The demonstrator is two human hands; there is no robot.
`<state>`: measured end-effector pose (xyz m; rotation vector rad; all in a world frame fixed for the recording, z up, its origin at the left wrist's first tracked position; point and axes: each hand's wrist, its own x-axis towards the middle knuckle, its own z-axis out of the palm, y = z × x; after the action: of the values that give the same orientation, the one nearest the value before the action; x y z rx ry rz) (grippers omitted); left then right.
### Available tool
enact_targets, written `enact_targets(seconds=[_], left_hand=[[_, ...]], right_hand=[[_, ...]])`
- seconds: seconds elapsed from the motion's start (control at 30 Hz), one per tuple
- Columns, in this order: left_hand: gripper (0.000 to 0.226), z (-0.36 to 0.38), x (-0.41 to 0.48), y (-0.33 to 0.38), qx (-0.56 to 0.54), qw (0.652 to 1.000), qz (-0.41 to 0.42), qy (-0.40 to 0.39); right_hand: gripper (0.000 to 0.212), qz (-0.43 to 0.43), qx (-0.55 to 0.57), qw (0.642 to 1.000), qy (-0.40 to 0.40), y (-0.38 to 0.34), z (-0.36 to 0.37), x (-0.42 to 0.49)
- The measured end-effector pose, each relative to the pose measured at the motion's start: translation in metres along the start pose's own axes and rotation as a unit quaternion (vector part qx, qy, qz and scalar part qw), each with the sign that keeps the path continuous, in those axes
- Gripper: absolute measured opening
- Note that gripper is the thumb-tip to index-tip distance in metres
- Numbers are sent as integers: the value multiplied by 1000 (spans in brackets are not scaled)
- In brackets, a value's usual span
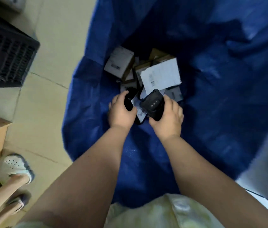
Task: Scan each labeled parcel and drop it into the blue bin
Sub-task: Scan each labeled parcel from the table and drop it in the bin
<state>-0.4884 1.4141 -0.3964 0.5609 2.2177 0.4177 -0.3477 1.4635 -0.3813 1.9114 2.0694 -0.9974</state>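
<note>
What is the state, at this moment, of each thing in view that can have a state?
left hand: grips the black parcel.
right hand: grips the scanner.
black parcel: held over the blue bin, white label up, not yet dropped.
scanner: held close over the white label.
blue bin: open, parcels lying at its bottom.
dropped parcels: piled loosely, some labels showing.

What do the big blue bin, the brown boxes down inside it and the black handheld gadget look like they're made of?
Big blue bin: soft woven plastic or fabric; its walls crease and sag with a faint sheen. Brown boxes: matte cardboard with white paper labels. Black handheld gadget in the right hand: hard matte plastic, perhaps rubber-cased; blur leaves that open.
</note>
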Motion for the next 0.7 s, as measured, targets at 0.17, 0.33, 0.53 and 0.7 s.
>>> enact_targets(seconds=[0.17,0.33,0.53,0.7], left_hand=[[61,-67,-39,63,250,952,177,-15],[63,-128,-85,115,451,826,338,6],[63,-187,-125,160,462,796,385,66],[72,-229,-154,189,383,835,366,148]], right_hand=[[88,11,-15,1000,7,-33,-86,-26],[89,18,-38,999,29,-63,-172,-60],[91,-3,-25,999,44,-96,-246,-99],[92,-79,-34,994,71,-124,-296,-123]])
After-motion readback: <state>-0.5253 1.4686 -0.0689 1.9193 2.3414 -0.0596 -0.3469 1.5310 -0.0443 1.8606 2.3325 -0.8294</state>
